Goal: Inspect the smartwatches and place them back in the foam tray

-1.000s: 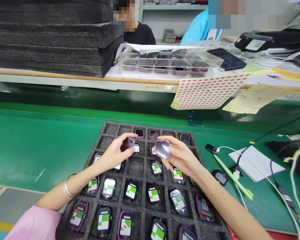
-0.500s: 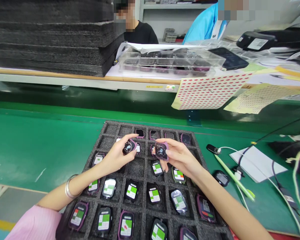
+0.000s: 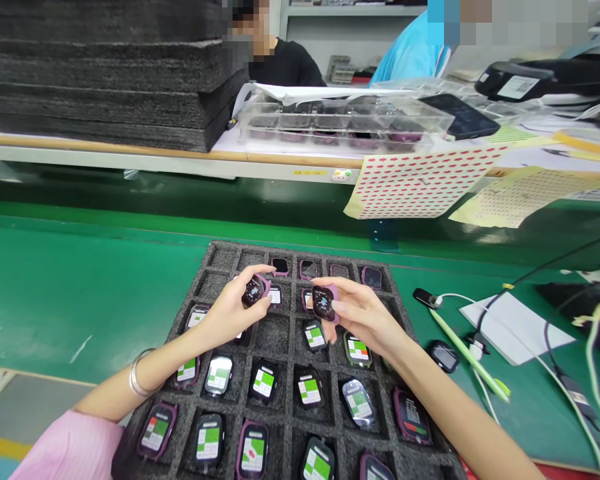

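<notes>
My left hand [image 3: 227,312] pinches a small smartwatch in a purple case [image 3: 255,291] between thumb and fingers. My right hand [image 3: 363,313] holds a similar purple-cased watch [image 3: 324,302], its dark screen facing up. Both hands hover above a black foam tray [image 3: 215,252] with square cells. Many cells hold watches, such as a watch with a green-and-white label [image 3: 263,383]. One cell [image 3: 271,333] below my hands shows bare foam. My hands and wrists hide some cells.
A tall stack of black foam sheets [image 3: 95,80] and a clear plastic tray [image 3: 345,120] stand on the far bench. A red-dotted sticker sheet [image 3: 420,183] hangs over its edge. A green pen [image 3: 467,357], loose watch [image 3: 444,355] and cables lie right. A person in black [image 3: 285,67] sits beyond.
The watch in my right hand has turned from a shiny side to its dark screen facing up. The left-hand watch has also rotated, and the two watches sit slightly higher.
</notes>
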A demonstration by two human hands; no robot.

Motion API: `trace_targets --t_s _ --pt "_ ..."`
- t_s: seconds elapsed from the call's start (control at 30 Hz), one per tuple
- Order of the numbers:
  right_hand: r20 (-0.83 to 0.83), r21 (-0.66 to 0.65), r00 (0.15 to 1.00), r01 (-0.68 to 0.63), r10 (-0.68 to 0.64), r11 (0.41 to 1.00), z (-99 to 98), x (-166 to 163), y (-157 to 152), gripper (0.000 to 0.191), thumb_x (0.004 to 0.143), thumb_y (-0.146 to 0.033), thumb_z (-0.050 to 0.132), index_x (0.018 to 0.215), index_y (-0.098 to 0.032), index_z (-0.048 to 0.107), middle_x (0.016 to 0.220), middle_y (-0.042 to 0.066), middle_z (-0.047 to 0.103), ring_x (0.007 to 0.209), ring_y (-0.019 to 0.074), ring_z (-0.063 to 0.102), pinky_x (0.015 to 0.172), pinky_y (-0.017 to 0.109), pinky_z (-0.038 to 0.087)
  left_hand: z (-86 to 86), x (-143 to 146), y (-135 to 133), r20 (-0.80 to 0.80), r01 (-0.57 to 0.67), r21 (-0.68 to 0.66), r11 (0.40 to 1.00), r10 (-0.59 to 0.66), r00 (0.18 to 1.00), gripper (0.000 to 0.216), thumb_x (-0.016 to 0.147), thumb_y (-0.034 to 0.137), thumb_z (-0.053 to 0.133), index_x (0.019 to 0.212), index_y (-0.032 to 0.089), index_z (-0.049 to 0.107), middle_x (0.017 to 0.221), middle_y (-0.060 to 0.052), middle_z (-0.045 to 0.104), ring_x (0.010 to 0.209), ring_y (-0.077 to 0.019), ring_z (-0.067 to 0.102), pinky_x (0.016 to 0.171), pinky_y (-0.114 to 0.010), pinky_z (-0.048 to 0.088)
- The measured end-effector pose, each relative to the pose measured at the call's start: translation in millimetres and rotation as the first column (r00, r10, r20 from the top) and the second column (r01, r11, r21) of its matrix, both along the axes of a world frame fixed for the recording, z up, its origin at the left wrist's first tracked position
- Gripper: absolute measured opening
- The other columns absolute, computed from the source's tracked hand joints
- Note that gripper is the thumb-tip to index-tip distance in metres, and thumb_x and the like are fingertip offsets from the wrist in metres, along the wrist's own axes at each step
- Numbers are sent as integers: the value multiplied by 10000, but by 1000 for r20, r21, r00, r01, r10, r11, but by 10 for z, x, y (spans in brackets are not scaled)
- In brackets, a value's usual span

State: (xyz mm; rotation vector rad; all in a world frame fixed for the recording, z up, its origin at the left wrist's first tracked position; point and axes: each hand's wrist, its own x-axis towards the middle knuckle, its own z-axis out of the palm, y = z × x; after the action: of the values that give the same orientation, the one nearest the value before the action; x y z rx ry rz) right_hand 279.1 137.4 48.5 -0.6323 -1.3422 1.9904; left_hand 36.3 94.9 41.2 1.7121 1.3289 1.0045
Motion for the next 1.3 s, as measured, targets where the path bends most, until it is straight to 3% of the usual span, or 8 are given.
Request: trace_targets --t_s 0.37,0.53,0.77,1.3 --pt "13 10 1000 -2 2 1000 6 3 -1 327 846 -208 670 1169 -181 627 955 92 700 529 143 655 492 263 544 15 -7 2 -9 0 13 1000 0 1000 368 808 157 528 1173 198 514 918 -12 577 743 -135 520 638 -225 393" --pt "-2 10 1000 -3 3 1000 -15 2 3 349 860 -209 659 1206 -193 614 969 82 694 554 139 662 516 253 551 20 16 0 12 4 -47 999 -4 1000 447 841 240 535 1278 200 450 850 6 562 642 -118 491 581 -221 388" --pt "2 11 1000 -7 7 1000 -27 6 12 312 869 -179 637 1180 -189 629 960 85 692 546 134 651 500 252 550 -16 6 11 -34 28 48 998 -27 999 385 790 140 521 1171 190 519 1085 -38 603 940 -172 562 860 -269 418" --pt "30 26 999 20 -20 999 2 11 2 321 857 -182 648 1177 -185 631 937 76 695 540 133 655 497 246 552 18 -5 5 7 -24 11 1000 24 1000 399 809 158 514 1204 199 478 878 9 567 678 -108 526 598 -206 401"
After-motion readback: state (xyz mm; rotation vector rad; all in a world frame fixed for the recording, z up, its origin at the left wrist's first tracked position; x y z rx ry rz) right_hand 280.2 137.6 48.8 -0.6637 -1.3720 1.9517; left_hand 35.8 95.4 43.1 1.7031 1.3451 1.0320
